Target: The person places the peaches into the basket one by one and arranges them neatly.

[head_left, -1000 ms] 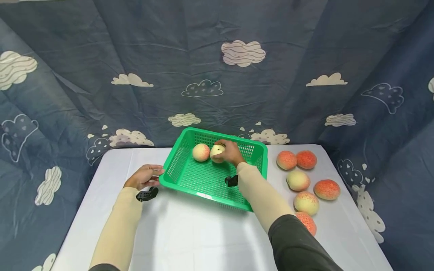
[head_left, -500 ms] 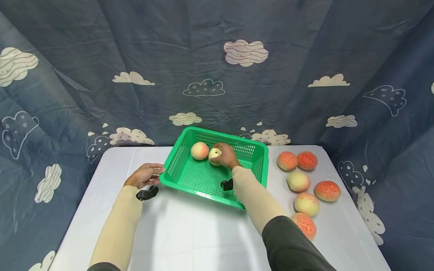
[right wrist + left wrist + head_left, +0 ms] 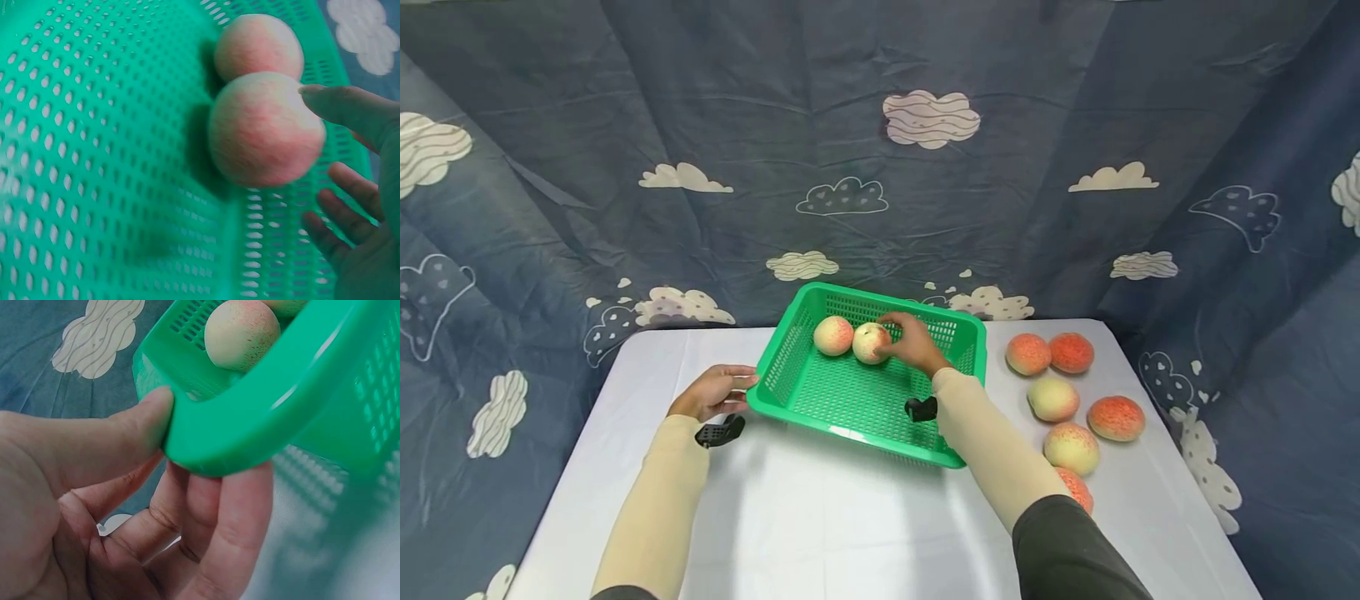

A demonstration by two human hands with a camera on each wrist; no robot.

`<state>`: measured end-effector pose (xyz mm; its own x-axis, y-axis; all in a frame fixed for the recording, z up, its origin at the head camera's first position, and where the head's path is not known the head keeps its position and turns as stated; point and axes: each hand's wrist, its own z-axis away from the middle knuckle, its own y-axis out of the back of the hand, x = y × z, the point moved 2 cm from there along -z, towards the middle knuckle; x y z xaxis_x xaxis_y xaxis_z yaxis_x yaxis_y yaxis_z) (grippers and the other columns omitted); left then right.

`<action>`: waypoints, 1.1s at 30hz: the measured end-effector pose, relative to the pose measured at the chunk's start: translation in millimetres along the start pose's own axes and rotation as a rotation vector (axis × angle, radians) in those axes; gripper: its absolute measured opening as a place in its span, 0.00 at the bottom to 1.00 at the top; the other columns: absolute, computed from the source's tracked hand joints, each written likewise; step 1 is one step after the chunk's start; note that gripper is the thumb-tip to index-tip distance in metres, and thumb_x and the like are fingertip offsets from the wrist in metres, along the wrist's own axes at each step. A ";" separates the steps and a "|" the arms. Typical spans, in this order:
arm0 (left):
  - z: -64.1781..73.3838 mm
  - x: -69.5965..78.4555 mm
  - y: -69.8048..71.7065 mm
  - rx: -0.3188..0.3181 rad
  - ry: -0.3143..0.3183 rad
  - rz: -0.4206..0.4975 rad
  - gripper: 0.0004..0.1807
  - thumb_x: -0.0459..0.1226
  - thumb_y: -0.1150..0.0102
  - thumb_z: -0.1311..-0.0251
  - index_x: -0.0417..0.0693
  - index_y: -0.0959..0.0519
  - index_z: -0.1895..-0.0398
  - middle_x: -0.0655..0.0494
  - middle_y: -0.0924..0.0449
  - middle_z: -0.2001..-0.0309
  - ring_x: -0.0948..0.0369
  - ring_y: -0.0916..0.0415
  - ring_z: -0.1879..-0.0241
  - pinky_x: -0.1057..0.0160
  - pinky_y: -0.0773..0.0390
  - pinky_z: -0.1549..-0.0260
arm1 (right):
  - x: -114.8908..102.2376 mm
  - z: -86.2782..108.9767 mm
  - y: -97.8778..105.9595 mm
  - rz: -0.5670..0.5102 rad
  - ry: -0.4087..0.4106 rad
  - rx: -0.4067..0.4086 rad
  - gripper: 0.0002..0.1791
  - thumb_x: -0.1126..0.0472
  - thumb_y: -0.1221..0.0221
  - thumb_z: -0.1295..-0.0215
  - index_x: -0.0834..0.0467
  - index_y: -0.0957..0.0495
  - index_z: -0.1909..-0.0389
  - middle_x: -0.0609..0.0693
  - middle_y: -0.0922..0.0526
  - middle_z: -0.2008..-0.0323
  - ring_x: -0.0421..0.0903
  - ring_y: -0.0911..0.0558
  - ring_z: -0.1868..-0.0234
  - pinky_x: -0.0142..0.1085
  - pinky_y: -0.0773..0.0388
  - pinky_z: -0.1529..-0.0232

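Note:
A green perforated plastic basket [image 3: 850, 429] stands slightly turned on the white table. My left hand [image 3: 715, 392] pinches its left corner rim; in the left wrist view the thumb [image 3: 140, 428] lies on top and fingers curl underneath. Two pale peaches with a red blush sit side by side inside, the left peach [image 3: 833, 336] against the basket's far-left part, the right peach [image 3: 870, 343] beside it. Over the basket, my right hand [image 3: 913, 343] has its fingers spread loosely at the right peach. In the right wrist view one fingertip [image 3: 312, 92] is right at that peach's surface.
To the right of the basket several more peaches lie on the table: two red ones at the back, such as this peach [image 3: 1028, 354], a yellowish peach [image 3: 1053, 399], and a red peach [image 3: 1117, 418]. My right forearm partly covers the nearest peach [image 3: 1077, 490]. A dark cloud-print curtain [image 3: 850, 125] hangs behind.
The right peach has turned, showing more red blush, and my right hand's fingers have loosened and drawn slightly right from it. My left hand still holds the basket corner.

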<state>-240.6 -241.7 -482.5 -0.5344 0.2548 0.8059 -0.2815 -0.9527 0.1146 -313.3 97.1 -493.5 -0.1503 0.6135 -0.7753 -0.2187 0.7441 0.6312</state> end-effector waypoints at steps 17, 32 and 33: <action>4.0 -2.0 1.0 -0.029 -0.014 0.035 0.30 0.35 0.46 0.31 0.30 0.42 0.31 0.61 0.22 0.70 0.66 0.24 0.70 0.65 0.17 0.61 | 8.8 55.2 60.1 -0.185 -0.005 -0.177 0.30 0.66 0.31 0.45 0.64 0.28 0.40 0.62 0.27 0.41 0.65 0.28 0.41 0.47 0.24 0.45; 5.9 -1.9 -3.5 -0.044 -0.009 0.043 0.30 0.34 0.48 0.31 0.30 0.42 0.31 0.60 0.23 0.70 0.66 0.25 0.72 0.69 0.18 0.68 | 43.7 124.2 127.0 -0.328 0.000 -0.147 0.32 0.68 0.33 0.42 0.71 0.33 0.38 0.69 0.28 0.43 0.67 0.26 0.44 0.41 0.19 0.52; 6.0 -1.3 -4.0 -0.047 -0.011 0.039 0.30 0.34 0.47 0.31 0.30 0.43 0.31 0.60 0.23 0.70 0.66 0.25 0.72 0.69 0.18 0.68 | 46.1 128.6 130.5 -0.333 -0.005 -0.139 0.32 0.68 0.33 0.42 0.71 0.33 0.38 0.69 0.28 0.43 0.68 0.26 0.44 0.40 0.19 0.52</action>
<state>-234.0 -239.2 -480.5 -0.5372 0.2154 0.8155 -0.2981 -0.9529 0.0553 -224.8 256.4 -444.0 -0.0438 0.3454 -0.9374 -0.3838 0.8605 0.3350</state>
